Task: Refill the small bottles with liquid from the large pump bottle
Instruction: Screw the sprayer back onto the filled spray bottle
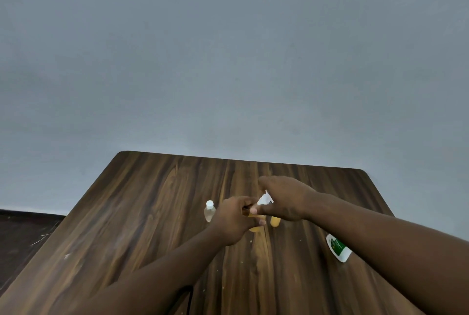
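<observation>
Pressing pump head (265, 199) with right hand (286, 200), left hand (234, 218) clamping light, slippery small bottle (255, 223) mid-table (152, 200); best gripped around body.

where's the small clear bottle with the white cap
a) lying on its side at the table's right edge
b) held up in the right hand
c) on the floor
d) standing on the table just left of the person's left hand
d: the small clear bottle stands upright on the table, just left of the left hand, not gripped by it.
</observation>
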